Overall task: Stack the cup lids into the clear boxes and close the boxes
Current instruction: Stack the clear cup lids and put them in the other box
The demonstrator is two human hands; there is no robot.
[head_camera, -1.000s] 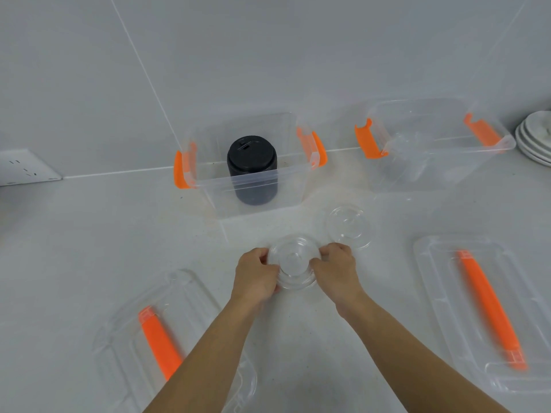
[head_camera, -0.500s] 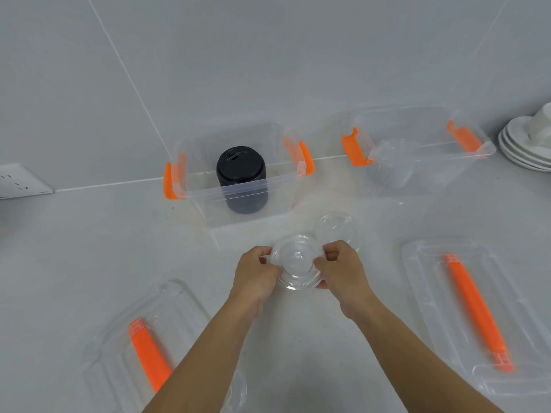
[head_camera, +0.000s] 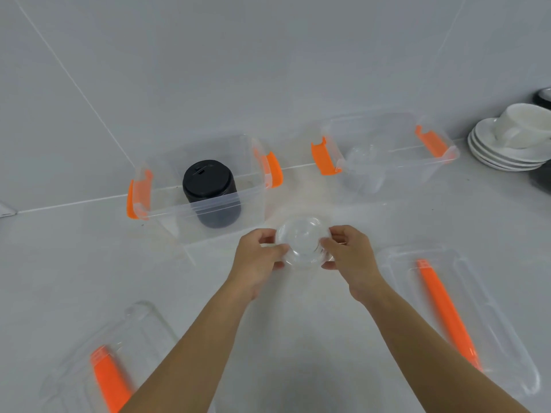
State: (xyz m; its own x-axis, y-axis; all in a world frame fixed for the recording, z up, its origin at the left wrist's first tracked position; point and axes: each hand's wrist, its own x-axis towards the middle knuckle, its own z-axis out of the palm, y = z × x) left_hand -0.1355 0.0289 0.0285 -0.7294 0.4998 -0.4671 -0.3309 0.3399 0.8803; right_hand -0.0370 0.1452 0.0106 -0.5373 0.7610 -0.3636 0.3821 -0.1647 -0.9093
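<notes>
The left hand [head_camera: 259,257] and right hand [head_camera: 350,251] each pinch an opposite edge of the clear lids [head_camera: 304,242], low over the table in front of two open boxes. Gripping from both sides probably keeps the nested pieces squared up (how many there are is unclear). The left box [head_camera: 167,222] already holds a stack of black lids [head_camera: 208,186], so the right box [head_camera: 417,171] seems the likely destination. Its cover [head_camera: 492,338] lies flat beside it, out of the way.

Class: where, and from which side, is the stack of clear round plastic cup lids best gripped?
By its rim, from two opposite sides, as the left hand and right hand hold the stack of clear round plastic cup lids. Its flat, round, nested shape likely stays aligned that way.
</notes>
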